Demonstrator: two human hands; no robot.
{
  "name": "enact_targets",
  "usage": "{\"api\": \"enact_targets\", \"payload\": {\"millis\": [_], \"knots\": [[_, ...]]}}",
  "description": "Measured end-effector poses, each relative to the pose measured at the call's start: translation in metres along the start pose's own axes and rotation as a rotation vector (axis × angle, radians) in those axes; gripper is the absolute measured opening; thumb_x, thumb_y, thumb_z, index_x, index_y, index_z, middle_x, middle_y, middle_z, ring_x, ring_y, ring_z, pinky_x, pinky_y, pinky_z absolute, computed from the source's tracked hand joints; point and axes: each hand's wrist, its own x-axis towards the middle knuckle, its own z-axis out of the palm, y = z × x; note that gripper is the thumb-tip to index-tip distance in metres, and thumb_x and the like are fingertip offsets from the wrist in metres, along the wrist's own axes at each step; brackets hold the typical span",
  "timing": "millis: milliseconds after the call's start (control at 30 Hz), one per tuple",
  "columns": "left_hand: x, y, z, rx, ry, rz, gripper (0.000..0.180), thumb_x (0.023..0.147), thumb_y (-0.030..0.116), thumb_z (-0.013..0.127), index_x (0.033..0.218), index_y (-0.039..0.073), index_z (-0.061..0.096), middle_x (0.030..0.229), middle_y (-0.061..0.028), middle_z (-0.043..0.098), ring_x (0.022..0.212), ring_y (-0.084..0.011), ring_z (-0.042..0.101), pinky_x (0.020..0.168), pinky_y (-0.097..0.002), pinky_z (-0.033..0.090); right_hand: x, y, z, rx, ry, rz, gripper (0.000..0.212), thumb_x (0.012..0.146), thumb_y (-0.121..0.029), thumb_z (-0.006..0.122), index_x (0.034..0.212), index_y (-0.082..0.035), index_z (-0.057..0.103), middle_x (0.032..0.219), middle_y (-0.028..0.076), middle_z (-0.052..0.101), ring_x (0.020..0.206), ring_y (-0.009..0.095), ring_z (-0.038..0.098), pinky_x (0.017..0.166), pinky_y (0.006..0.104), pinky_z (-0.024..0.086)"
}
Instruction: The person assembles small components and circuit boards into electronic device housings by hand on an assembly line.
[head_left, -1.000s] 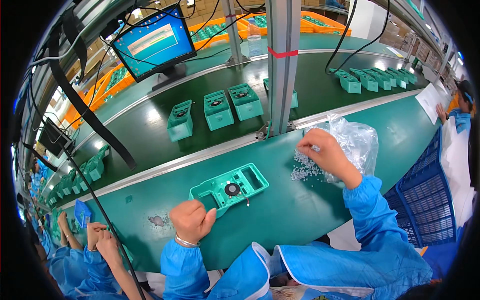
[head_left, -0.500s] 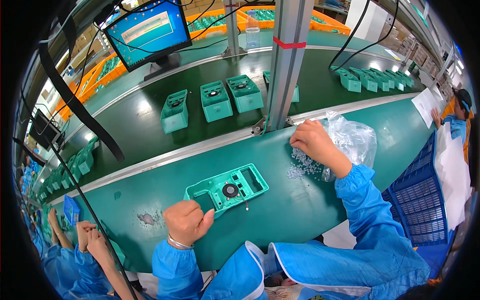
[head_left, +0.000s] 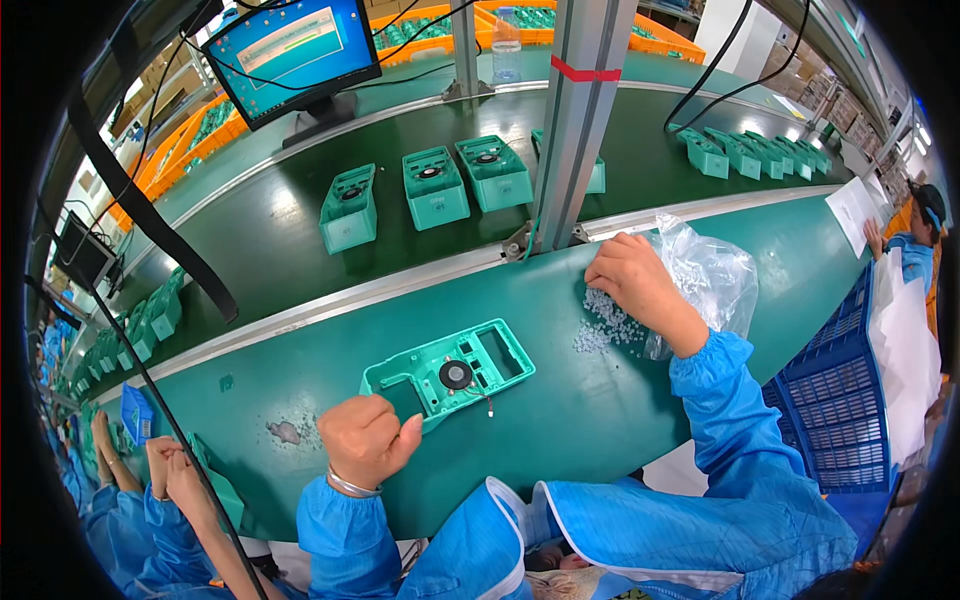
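A green plastic housing (head_left: 405,372) lies on the bench, its hollow side up. Set in its middle is a round black speaker (head_left: 456,375), from which a short lead with a white plug (head_left: 490,408) hangs over the near side. My left hand (head_left: 370,440) is curled closed by the housing's near left corner, thumb beside the edge; whatever its fingers hold is hidden. Farther right, my right hand (head_left: 640,285) reaches down over a spread of small pale grey pieces (head_left: 603,330), fingertips pinched together. I cannot make out what is between them. Beside that wrist sits a clear plastic bag (head_left: 715,280).
A metal post (head_left: 575,130) rises just beyond my right hand. Behind the bench, a dark green belt (head_left: 270,240) carries more green housings (head_left: 436,190). A blue crate (head_left: 835,385) stands at the right; a co-worker's hands (head_left: 170,465) are at the left.
The whole view has shifted slightly. My hands keep nearly the same poses, the left by the housing and the right at the small pieces.
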Motion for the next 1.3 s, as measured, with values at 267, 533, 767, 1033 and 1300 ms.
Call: {"api": "enact_targets", "payload": {"millis": [267,533,767,1033,1300], "knots": [[0.001,-0.003,0.002,0.03,0.042,0.023,0.041,0.078,0.021,0.082,0.055,0.008,0.05,0.057,-0.0057,0.047,0.046,-0.0247,0.046,0.042,-0.0381,0.034,0.002,-0.001,0.001,-0.066,-0.016,-0.081,0.005,0.079,-0.011,0.074,0.081,-0.013,0.07,0.084,0.002,0.062,0.09,0.025,0.058,0.083,0.0381,0.043],[0.003,0.0,-0.007,0.017,0.006,0.018,0.034,0.076,0.013,0.08,0.058,0.004,0.053,0.059,-0.0092,0.05,0.048,-0.0283,0.049,0.044,-0.0411,0.034,0.005,-0.006,-0.001,-0.084,0.023,-0.036,0.006,0.079,-0.008,0.074,0.083,-0.012,0.071,0.086,0.002,0.063,0.094,0.025,0.059,0.09,0.0399,0.044],[-0.002,0.0,0.001,0.01,-0.006,0.06,0.04,0.07,0.02,0.085,0.055,0.011,0.049,0.058,-0.0039,0.046,0.047,-0.0229,0.048,0.042,-0.0377,0.036,0.016,-0.054,0.005,0.29,-0.027,-0.007,0.01,0.079,-0.007,0.078,0.085,-0.011,0.071,0.089,0.001,0.064,0.097,0.026,0.06,0.092,0.041,0.043],[0.0,0.008,0.002,0.076,-0.017,0.128,0.041,0.065,0.022,0.087,0.053,0.015,0.048,0.059,-0.0011,0.041,0.048,-0.0183,0.049,0.041,-0.035,0.037,0.037,-0.116,0.037,0.342,0.023,-0.107,0.009,0.08,-0.01,0.079,0.086,-0.012,0.072,0.089,0.0,0.064,0.1,0.024,0.06,0.097,0.0431,0.041],[-0.002,0.012,0.001,0.041,0.002,0.09,0.042,0.068,0.021,0.085,0.054,0.012,0.046,0.059,-0.0033,0.042,0.048,-0.0215,0.047,0.042,-0.0375,0.035,0.041,-0.128,0.051,0.091,0.147,-0.234,0.013,0.077,-0.008,0.071,0.088,-0.013,0.068,0.09,-0.001,0.063,0.102,0.025,0.06,0.102,0.0464,0.039]]}}
